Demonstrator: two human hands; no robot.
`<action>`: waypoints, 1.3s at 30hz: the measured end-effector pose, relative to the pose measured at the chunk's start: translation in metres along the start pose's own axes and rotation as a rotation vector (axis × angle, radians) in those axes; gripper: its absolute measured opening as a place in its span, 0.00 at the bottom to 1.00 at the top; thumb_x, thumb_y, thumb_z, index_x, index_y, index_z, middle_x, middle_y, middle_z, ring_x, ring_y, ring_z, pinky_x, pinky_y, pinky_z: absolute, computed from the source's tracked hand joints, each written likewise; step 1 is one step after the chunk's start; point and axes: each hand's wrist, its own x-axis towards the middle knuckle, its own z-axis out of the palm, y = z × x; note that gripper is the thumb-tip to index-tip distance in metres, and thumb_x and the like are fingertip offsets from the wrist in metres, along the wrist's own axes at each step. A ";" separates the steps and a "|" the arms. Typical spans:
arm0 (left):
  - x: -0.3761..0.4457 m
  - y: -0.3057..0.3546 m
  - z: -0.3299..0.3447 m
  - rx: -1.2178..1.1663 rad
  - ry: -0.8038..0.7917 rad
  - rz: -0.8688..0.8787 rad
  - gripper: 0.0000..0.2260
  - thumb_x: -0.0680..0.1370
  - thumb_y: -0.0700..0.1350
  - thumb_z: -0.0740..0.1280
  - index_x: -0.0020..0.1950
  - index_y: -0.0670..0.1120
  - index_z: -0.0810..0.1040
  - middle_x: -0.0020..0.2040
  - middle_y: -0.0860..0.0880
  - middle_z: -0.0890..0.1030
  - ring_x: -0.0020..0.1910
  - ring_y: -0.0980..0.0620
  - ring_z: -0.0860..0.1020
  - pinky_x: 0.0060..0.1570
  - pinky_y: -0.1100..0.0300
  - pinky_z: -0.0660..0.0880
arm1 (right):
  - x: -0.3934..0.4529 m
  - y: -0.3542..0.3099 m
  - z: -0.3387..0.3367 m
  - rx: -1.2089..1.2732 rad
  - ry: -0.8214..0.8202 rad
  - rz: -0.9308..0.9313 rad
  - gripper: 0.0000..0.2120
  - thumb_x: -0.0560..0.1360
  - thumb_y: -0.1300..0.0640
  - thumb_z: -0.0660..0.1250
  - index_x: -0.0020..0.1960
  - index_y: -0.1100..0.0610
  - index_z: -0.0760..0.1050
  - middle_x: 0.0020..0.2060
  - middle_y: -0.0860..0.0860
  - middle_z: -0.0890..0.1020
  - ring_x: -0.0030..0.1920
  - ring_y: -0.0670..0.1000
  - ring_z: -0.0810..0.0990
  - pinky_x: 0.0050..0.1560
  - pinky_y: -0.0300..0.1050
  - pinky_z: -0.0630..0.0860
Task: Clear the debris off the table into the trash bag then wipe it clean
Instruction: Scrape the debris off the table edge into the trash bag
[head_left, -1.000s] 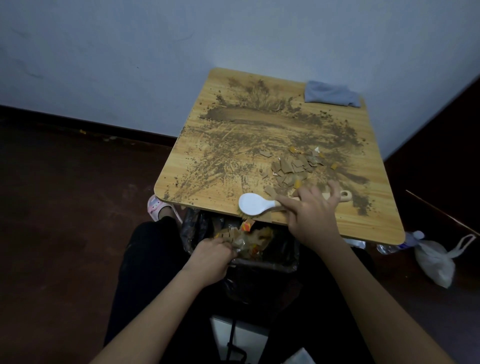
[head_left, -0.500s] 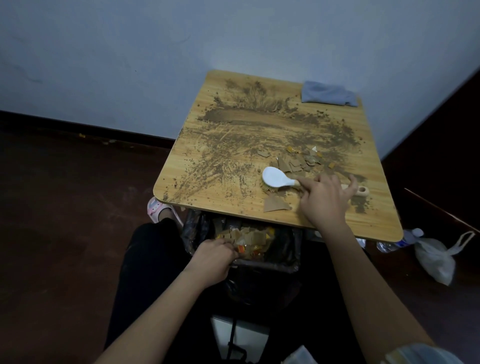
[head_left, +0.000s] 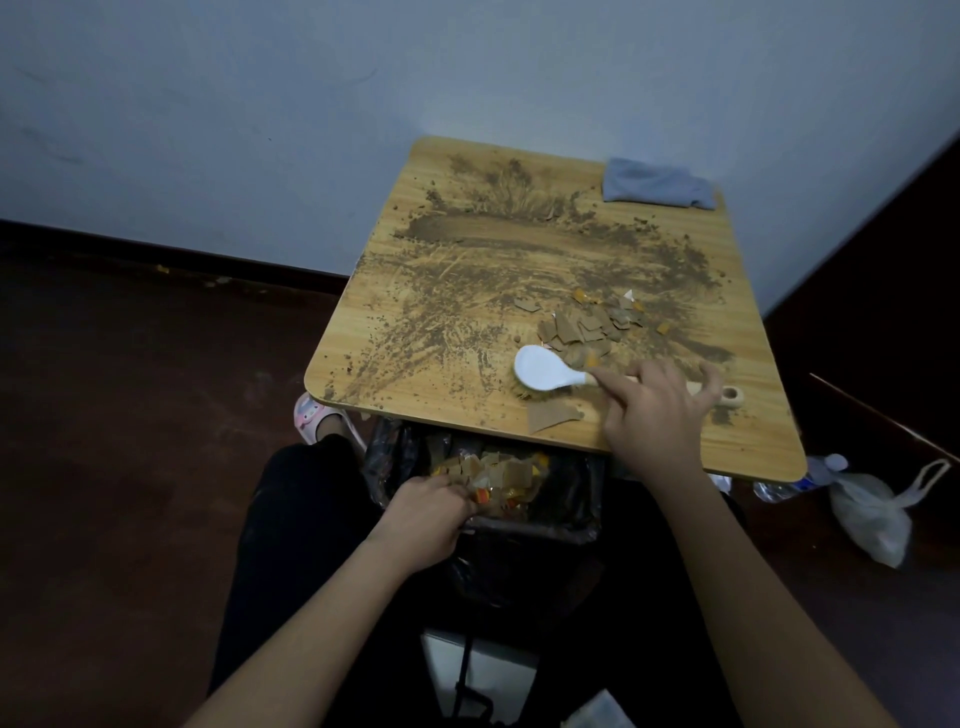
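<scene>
A small wooden table (head_left: 415, 322) is smeared with brown dirt (head_left: 498, 234). A heap of cardboard scraps (head_left: 587, 325) lies right of its middle, and one larger scrap (head_left: 550, 414) sits by the near edge. My right hand (head_left: 657, 410) grips the wooden handle of a white-backed brush (head_left: 543, 370), bristles down on the table just in front of the heap. My left hand (head_left: 423, 519) holds the rim of a black trash bag (head_left: 566, 514) under the near edge; the bag contains cardboard and orange scraps.
A folded grey-blue cloth (head_left: 657, 184) lies at the table's far right corner. A white plastic bag (head_left: 872, 512) and a bottle (head_left: 810, 475) sit on the dark floor to the right. A pink slipper (head_left: 311, 415) shows under the table's left. A pale wall stands behind.
The brush went from the near edge up toward the scrap heap, then came back a little toward me. A large scrap now lies by the near edge. My left hand stayed on the bag.
</scene>
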 end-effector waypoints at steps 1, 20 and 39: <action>0.000 0.000 0.000 0.000 0.000 -0.001 0.13 0.78 0.44 0.58 0.59 0.48 0.77 0.59 0.50 0.76 0.62 0.47 0.71 0.52 0.55 0.70 | 0.001 0.002 -0.001 -0.007 -0.006 0.037 0.14 0.71 0.64 0.69 0.52 0.49 0.84 0.44 0.54 0.81 0.50 0.58 0.77 0.66 0.66 0.52; 0.003 0.004 -0.002 0.015 -0.022 -0.005 0.13 0.78 0.43 0.58 0.60 0.49 0.76 0.61 0.51 0.76 0.62 0.47 0.70 0.53 0.54 0.70 | -0.022 0.001 0.001 -0.012 -0.013 0.101 0.14 0.73 0.62 0.65 0.52 0.49 0.84 0.42 0.55 0.80 0.48 0.59 0.76 0.66 0.65 0.52; 0.003 0.005 -0.001 0.006 -0.023 0.006 0.13 0.79 0.46 0.59 0.60 0.49 0.76 0.61 0.51 0.75 0.63 0.48 0.70 0.53 0.55 0.69 | -0.003 -0.008 0.011 -0.090 -0.005 -0.012 0.12 0.66 0.62 0.74 0.46 0.50 0.85 0.39 0.56 0.80 0.46 0.60 0.78 0.67 0.66 0.55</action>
